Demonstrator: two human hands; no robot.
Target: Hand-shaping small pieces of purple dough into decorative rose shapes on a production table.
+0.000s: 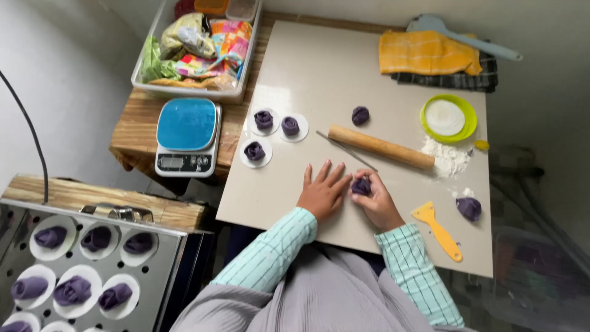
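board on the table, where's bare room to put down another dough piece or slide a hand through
The board is bare along its upper left, between the plastic bin and the orange cloth. Another free patch lies at the near left, below the three paper rounds and beside the left hand. It is crowded right of the rolling pin: green lid, flour, yellow scraper.

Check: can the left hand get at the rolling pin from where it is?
Probably yes. The left hand lies flat on the board, the rolling pin lies just beyond it, and only a thin metal rod lies between them.
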